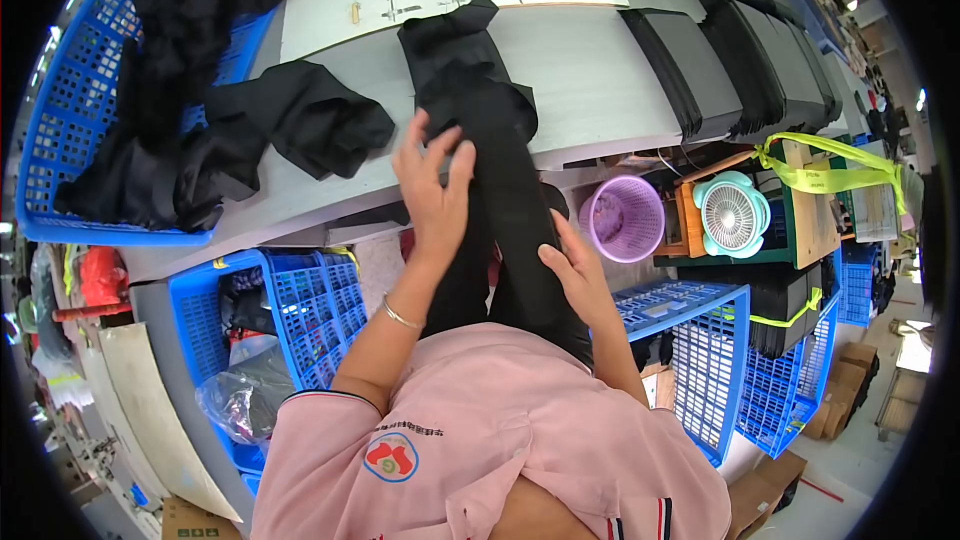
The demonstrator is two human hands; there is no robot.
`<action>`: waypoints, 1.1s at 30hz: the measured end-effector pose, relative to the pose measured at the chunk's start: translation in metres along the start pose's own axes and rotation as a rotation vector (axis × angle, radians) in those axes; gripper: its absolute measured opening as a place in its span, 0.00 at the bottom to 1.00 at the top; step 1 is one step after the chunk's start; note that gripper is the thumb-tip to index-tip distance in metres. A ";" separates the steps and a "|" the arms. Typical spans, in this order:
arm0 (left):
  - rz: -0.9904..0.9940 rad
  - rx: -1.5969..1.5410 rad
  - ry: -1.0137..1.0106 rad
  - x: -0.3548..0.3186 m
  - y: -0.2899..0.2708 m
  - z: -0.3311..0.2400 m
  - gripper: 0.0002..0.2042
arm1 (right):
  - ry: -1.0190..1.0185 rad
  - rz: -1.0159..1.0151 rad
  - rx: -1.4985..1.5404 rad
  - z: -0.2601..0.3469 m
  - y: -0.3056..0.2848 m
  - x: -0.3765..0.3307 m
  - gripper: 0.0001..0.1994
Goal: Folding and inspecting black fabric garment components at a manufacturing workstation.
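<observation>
A long piece of black cloth [500, 170] lies over the table's near edge and hangs down toward my lap, its upper part bunched. My left hand [437, 180], a bangle at its wrist, is just left of the cloth with its fingers spread and holding nothing; whether its fingertips touch the fabric I cannot tell. On the other side, my right hand [575, 265] pinches the cloth's right edge, thumb on top and the other fingers partly hidden. Another crumpled black cloth piece [310, 120] rests on the table to the left.
A blue basket [60, 130] of black cloth stands at the left. Stacked dark panels [690, 65] line the table's right; a white board [450, 5] lies at the back. Below are a purple bin [625, 220], a small teal fan [735, 215] and blue crates [705, 380].
</observation>
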State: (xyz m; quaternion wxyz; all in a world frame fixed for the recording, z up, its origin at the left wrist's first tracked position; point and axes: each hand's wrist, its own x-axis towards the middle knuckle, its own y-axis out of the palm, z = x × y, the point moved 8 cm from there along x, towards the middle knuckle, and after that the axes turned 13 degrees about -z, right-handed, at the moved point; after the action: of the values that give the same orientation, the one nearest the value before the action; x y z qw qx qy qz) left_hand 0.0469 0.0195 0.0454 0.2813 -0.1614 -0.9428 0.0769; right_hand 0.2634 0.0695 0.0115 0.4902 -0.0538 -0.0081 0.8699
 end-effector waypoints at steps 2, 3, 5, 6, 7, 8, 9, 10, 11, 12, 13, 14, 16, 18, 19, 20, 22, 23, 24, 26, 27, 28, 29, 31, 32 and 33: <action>-0.059 0.124 0.141 0.030 0.002 0.014 0.15 | -0.004 0.020 -0.090 -0.019 -0.004 0.010 0.28; -0.019 0.200 0.173 0.042 0.011 0.024 0.13 | -0.008 0.033 -0.180 -0.026 -0.004 0.012 0.28; 0.012 0.282 0.204 0.068 0.018 0.039 0.12 | -0.007 0.033 -0.202 -0.026 -0.002 0.014 0.27; 0.198 0.309 0.163 0.076 0.031 0.051 0.12 | -0.002 0.025 -0.224 -0.026 -0.002 0.014 0.27; 0.387 0.330 0.121 0.080 0.045 0.059 0.11 | -0.004 0.022 -0.224 -0.027 -0.002 0.015 0.27; 0.571 0.363 0.104 0.081 0.057 0.064 0.09 | -0.091 -0.034 -0.265 -0.024 -0.005 0.016 0.26; 0.571 0.362 0.107 0.080 0.059 0.063 0.09 | -0.178 -0.090 -0.305 -0.018 -0.007 0.016 0.26; 0.558 0.272 0.169 0.079 0.060 0.050 0.13 | -0.177 -0.095 -0.304 -0.015 -0.006 0.016 0.26; 0.550 0.181 0.231 0.076 0.059 0.033 0.18 | -0.198 -0.150 -0.412 -0.007 -0.008 0.015 0.25; 0.560 0.180 0.236 0.072 0.059 0.023 0.18 | -0.217 -0.205 -0.521 0.002 -0.009 0.013 0.25; 0.512 0.138 0.339 0.070 0.055 -0.004 0.23 | -0.213 -0.214 -0.518 0.010 -0.006 0.012 0.25; 0.463 0.092 0.441 0.065 0.052 -0.027 0.28 | -0.227 -0.210 -0.589 0.020 -0.003 0.011 0.24; 0.486 0.052 0.483 0.052 0.051 -0.051 0.29 | -0.242 -0.210 -0.658 0.036 0.004 0.014 0.24; 0.512 -0.030 0.570 0.030 0.048 -0.072 0.29 | -0.334 -0.174 -0.833 0.049 0.017 0.021 0.21; 0.536 -0.098 0.601 0.016 0.044 -0.084 0.28 | -0.341 -0.170 -0.829 0.049 0.021 0.028 0.21; 0.590 -0.176 0.616 -0.001 0.046 -0.094 0.27 | -0.377 -0.180 -0.887 0.046 0.025 0.036 0.18; 0.703 -0.222 0.641 -0.040 0.043 -0.113 0.22 | -0.446 -0.148 -0.985 0.020 0.028 0.048 0.10; 0.801 -0.300 0.593 -0.054 0.045 -0.120 0.23 | -0.426 -0.165 -0.990 -0.020 0.019 0.065 0.10; 0.852 -0.336 0.568 -0.059 0.047 -0.124 0.23 | -0.410 -0.129 -0.738 -0.061 0.019 0.072 0.08; 0.873 -0.341 0.540 -0.061 0.032 -0.132 0.24 | -0.414 -0.019 -0.402 -0.110 0.001 0.083 0.09; 0.687 -0.332 0.481 -0.046 0.014 -0.132 0.25 | -0.413 0.040 -0.326 -0.079 -0.004 0.082 0.13; 0.510 -0.333 0.421 -0.036 -0.004 -0.128 0.25 | -0.299 -0.071 -0.004 -0.046 -0.004 0.082 0.17; 0.469 -0.292 0.351 -0.037 -0.011 -0.110 0.29 | -0.178 -0.190 0.312 -0.029 -0.005 0.082 0.22; 0.384 -0.182 0.261 -0.041 -0.017 -0.090 0.34 | -0.043 -0.150 0.644 -0.042 -0.017 0.101 0.23; 0.426 -0.137 0.217 -0.050 -0.011 -0.083 0.38 | 0.093 -0.096 0.974 -0.048 -0.017 0.106 0.25; 0.441 -0.146 0.185 -0.059 -0.004 -0.079 0.40 | 0.091 -0.103 0.973 -0.051 -0.020 0.104 0.25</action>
State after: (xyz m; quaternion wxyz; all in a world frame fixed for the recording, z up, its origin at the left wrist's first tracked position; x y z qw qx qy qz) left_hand 0.1363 -0.0002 0.0826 0.3303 -0.3893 -0.8582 0.0527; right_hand 0.2320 0.1668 -0.0473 0.5007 0.1439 0.4180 0.7442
